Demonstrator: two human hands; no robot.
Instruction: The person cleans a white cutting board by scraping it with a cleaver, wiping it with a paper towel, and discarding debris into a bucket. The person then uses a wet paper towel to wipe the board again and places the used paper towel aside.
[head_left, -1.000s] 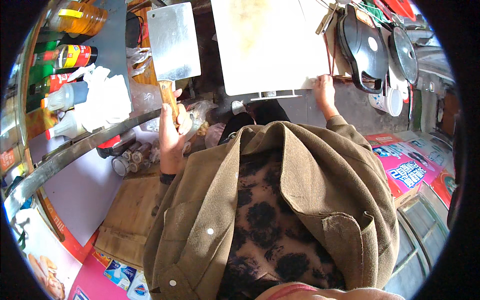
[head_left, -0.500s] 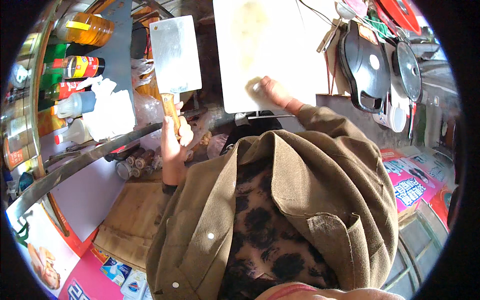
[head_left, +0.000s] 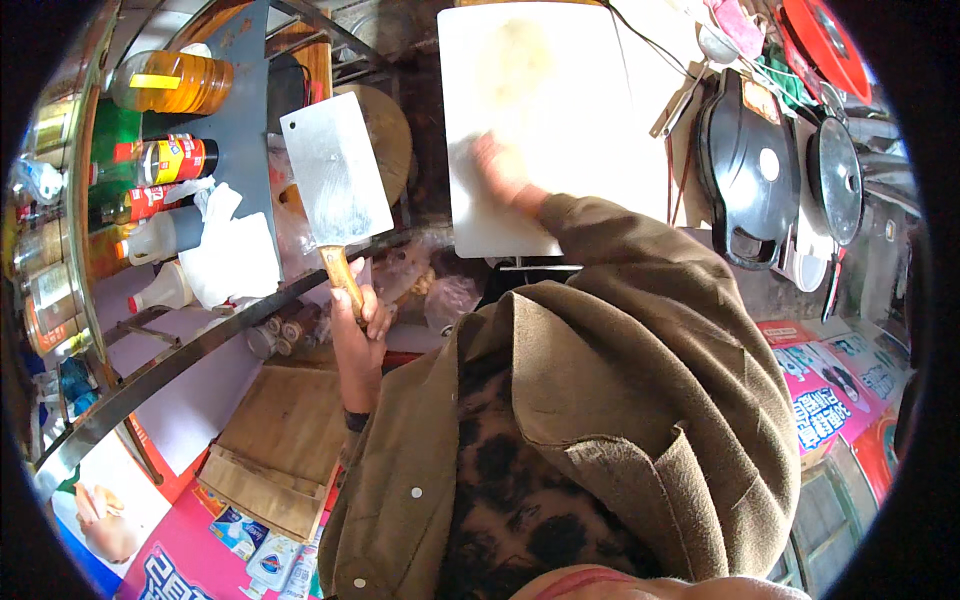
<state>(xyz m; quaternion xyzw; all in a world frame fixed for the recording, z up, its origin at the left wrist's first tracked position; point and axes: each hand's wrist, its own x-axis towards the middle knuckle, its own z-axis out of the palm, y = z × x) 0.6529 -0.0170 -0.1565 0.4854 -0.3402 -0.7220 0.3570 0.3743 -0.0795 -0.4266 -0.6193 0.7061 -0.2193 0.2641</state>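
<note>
In my left hand is a cleaver. My fingers wrap round its wooden handle, and the broad metal blade points up and away from me, to the left of the white cutting board. My right hand reaches across onto the board's left part. Motion and bright light smear its fingers, so whether anything is under or in them is hidden. A pale yellowish stain shows on the far part of the board.
Bottles of sauce and a jug of amber liquid stand on the left shelf, beside a white plastic bag. A metal rail runs below them. At right are a black electric griddle and a frying pan.
My right hand has moved left across the board. The cleaver in my left hand sits lower in view and is tilted more. The whole view has shifted slightly.
</note>
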